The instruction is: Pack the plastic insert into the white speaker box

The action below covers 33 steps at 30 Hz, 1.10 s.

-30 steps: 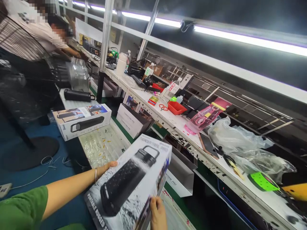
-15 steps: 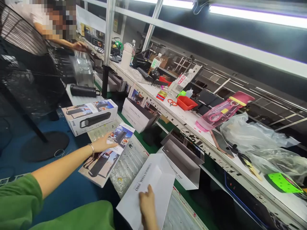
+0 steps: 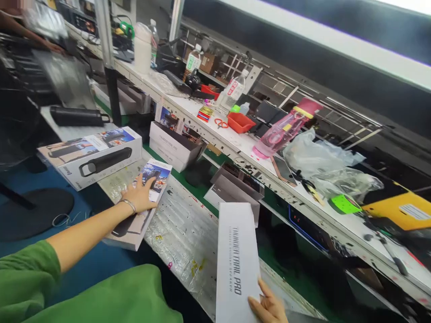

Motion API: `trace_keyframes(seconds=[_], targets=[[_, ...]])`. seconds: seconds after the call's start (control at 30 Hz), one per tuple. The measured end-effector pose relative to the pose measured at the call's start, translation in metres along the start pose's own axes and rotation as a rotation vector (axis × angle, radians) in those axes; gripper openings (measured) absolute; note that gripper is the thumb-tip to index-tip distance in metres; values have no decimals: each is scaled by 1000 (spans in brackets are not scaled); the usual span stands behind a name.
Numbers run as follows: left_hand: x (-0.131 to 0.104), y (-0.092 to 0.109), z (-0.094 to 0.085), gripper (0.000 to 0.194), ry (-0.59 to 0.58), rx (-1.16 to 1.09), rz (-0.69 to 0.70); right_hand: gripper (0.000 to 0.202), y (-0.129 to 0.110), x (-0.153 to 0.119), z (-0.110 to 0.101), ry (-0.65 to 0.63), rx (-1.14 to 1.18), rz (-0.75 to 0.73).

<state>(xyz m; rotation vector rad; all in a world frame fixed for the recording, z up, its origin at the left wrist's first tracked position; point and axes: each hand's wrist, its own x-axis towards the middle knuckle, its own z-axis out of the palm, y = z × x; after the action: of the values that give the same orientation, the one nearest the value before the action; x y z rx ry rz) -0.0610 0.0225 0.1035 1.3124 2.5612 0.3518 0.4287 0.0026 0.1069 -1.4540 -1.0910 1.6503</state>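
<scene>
While our left hand (image 3: 139, 195) lies flat and open on the printed box (image 3: 141, 204), pressing it down without grasping, our right hand (image 3: 267, 307) holds the white sleeve (image 3: 235, 260) by its near end, fingers around the lower right corner. The printed box rests at the near left edge of the work surface (image 3: 188, 233) (it is covered with a shiny film), and part of the box hangs over that edge. Its long axis runs from near left to far right. The white sleeve stands almost upright, well apart to the right, so the left hand is clearly nearer to the box. Beyond it, just beside, lies a second speaker box (image 3: 90, 157).
</scene>
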Motion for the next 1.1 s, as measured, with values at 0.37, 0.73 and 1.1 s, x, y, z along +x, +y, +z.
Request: trace_keyframes(seconds=[0.37, 0.73, 1.1], targets=[[3, 86, 11, 66, 196, 197, 365, 47, 82, 1, -6, 417, -535, -292], [-265, 407, 109, 40, -480, -398, 1773, 103, 78, -81, -155, 1559, 162, -348], [-334, 514, 147, 20, -613, 352, 1961, 87, 95, -84, -176, 1203, 393, -353]])
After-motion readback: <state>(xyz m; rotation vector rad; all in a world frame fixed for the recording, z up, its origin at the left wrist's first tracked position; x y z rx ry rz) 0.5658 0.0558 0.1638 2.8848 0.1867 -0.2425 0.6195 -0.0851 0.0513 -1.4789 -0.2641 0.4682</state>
